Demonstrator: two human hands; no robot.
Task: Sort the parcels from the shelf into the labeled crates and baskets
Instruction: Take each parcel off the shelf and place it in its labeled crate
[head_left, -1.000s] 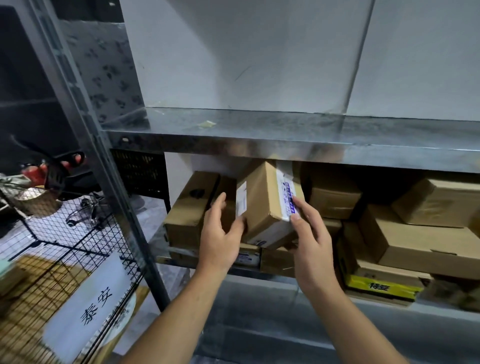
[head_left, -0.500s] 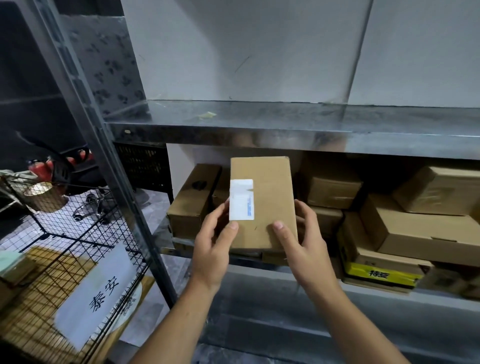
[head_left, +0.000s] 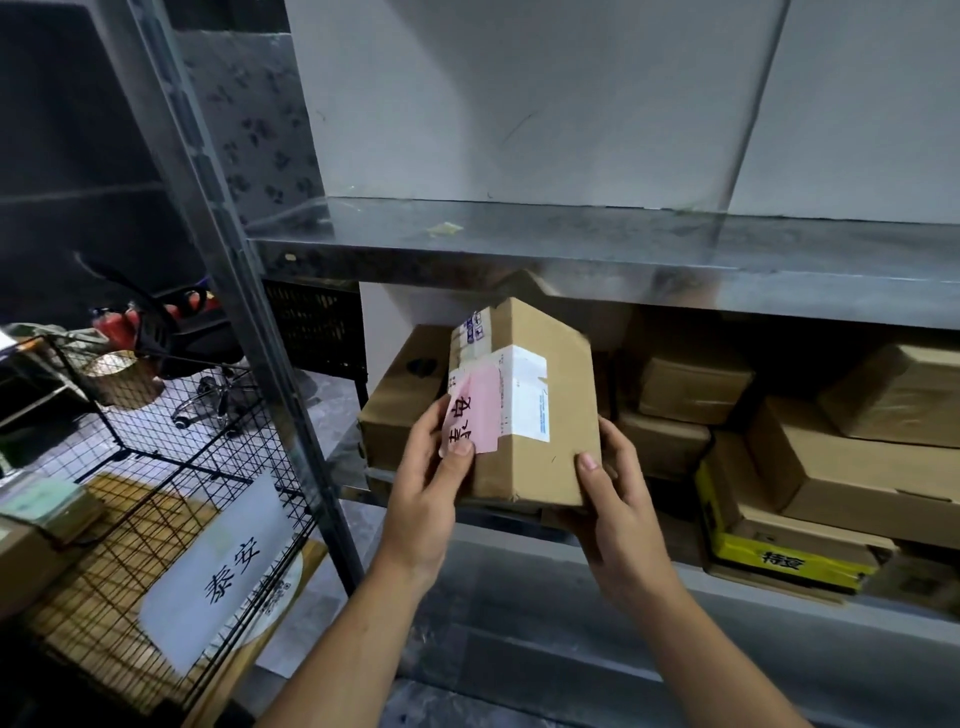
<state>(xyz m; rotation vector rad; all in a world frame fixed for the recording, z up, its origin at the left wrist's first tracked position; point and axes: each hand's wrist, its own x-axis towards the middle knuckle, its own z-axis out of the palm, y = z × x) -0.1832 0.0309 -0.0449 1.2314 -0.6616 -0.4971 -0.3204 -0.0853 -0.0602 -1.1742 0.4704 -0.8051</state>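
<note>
The parcel (head_left: 540, 415) is a small brown cardboard box. It is held upright in the air in front of the lower level of the shelf (head_left: 571, 249), a little tilted, and it touches no board. Both hands have it. The grip of the left hand (head_left: 421, 499) is closed on its left edge, with the thumb pressing on a pink slip (head_left: 475, 415). The grip of the right hand (head_left: 613, 519) is closed on the lower right corner, thumb on the front and fingers behind and under.

I judge the parcel to be light, because thumbs and fingers alone carry it. The cardboard looks stiff and dry, so it should not slip. The upper right corner is a little worn. The best hold is on the two side edges or under the bottom, not on the paper slip, which may tear off.

The pink slip has two handwritten characters, turned sideways, which look like 泰安. A white label (head_left: 524, 395) beside it carries fine print too small to read. At the lower left stands a wire crate (head_left: 156, 467) with a white sign (head_left: 218, 566) that reads 泰安, so I think this parcel belongs there. Other boxes (head_left: 691, 384) remain on the shelf. One has yellow tape (head_left: 779, 558) with black characters that I cannot read for sure.
</note>
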